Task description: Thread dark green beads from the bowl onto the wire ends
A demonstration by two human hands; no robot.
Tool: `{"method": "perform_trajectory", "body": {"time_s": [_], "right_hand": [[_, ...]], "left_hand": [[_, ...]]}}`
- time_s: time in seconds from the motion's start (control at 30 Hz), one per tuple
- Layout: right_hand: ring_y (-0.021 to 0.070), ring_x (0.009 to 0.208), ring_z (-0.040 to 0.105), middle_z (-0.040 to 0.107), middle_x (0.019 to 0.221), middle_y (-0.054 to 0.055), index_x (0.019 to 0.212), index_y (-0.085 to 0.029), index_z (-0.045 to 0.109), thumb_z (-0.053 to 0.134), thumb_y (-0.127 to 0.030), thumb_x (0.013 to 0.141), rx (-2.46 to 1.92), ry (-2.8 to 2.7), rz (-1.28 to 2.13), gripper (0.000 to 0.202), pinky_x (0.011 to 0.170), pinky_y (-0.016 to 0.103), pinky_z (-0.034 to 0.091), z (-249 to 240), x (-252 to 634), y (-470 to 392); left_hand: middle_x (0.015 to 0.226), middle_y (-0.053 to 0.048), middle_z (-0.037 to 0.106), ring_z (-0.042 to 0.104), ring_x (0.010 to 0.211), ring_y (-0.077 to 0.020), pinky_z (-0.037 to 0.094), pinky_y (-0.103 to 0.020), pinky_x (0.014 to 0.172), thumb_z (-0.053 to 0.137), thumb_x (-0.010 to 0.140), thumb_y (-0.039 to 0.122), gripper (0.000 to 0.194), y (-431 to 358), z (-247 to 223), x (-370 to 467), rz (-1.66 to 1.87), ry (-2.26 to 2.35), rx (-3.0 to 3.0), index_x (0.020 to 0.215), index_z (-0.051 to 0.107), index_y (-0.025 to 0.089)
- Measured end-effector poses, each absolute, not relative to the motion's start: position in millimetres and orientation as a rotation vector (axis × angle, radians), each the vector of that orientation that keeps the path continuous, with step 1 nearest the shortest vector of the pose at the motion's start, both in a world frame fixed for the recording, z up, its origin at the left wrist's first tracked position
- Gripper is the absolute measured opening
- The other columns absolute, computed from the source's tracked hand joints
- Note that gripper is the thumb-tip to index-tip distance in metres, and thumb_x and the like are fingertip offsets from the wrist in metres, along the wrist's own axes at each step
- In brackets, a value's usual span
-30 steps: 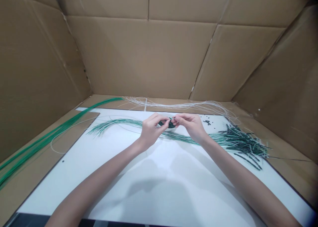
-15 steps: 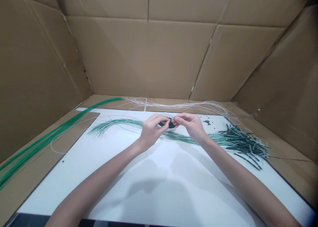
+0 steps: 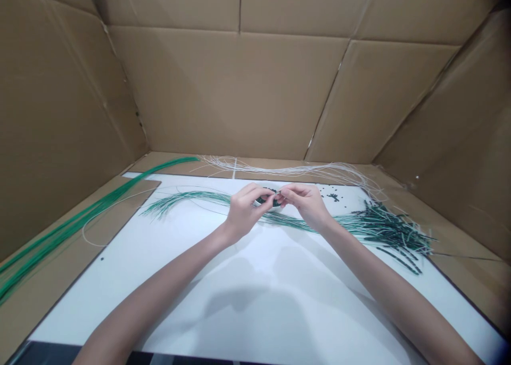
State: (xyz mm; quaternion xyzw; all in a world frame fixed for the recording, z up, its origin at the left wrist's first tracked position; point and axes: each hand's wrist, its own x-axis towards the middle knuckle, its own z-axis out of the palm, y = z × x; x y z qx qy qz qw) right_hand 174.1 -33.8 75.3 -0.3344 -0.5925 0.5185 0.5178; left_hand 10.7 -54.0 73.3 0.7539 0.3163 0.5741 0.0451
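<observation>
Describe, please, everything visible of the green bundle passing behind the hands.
The bundle has many thin, green, wire-like strands. It lies gently curved across the white board, its left end fanned out. The right end is a dense clump with dark, bead-like coverings and pale tips. The left hand and right hand hide parts; contact cannot be judged.

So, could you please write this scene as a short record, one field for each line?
Left hand: fingertips pinched
Right hand: fingertips pinched, close to the left ones
Between fingertips: slim pale item, too small to identify
Bowl: partly hidden by hands, dark pieces inside
Green bundle: on white board, dark-covered ends at right
Pale strands: along far side
Bright green strands: at left, over cardboard
</observation>
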Motion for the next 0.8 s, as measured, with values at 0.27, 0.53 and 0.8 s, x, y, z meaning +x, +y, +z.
{"method": "perform_trajectory", "body": {"time_s": [0.27,0.53,0.8], "right_hand": [[0.0121,0.061,0.06,0.067,0.066,0.004,0.068,-0.017,0.069,0.067,-0.031,0.068,-0.814,-1.43,1.238,0.015,0.056,0.024,0.049,70.9,175.7,-31.6],[0.0121,0.058,0.059,0.066,0.063,0.002,0.066,-0.017,0.068,0.068,-0.032,0.066,-0.828,-1.449,1.173,0.015,0.055,0.025,0.049,73.3,174.8,-33.4],[0.0118,0.058,0.058,0.065,0.063,0.002,0.066,-0.017,0.068,0.069,-0.032,0.063,-0.868,-1.51,1.058,0.015,0.054,0.024,0.049,80.3,173.0,-38.3]], "left_hand": [[0.066,0.0,0.06,0.053,0.062,-0.008,0.042,-0.018,0.058,0.055,0.077,0.015,0.008,-54.6,73.9,11.1,1.749,0.98,2.287,0.074,0.063,0.016],[0.066,0.0,0.059,0.052,0.062,-0.0079,0.04,-0.018,0.056,0.055,0.077,0.017,0.008,-56.3,75.1,10.6,1.678,0.997,2.263,0.075,0.063,0.016],[0.066,0.001,0.059,0.047,0.058,-0.0076,0.036,-0.018,0.053,0.056,0.077,0.021,0.009,-53.5,71.0,10.8,1.599,1.085,2.174,0.076,0.065,0.018]]}}
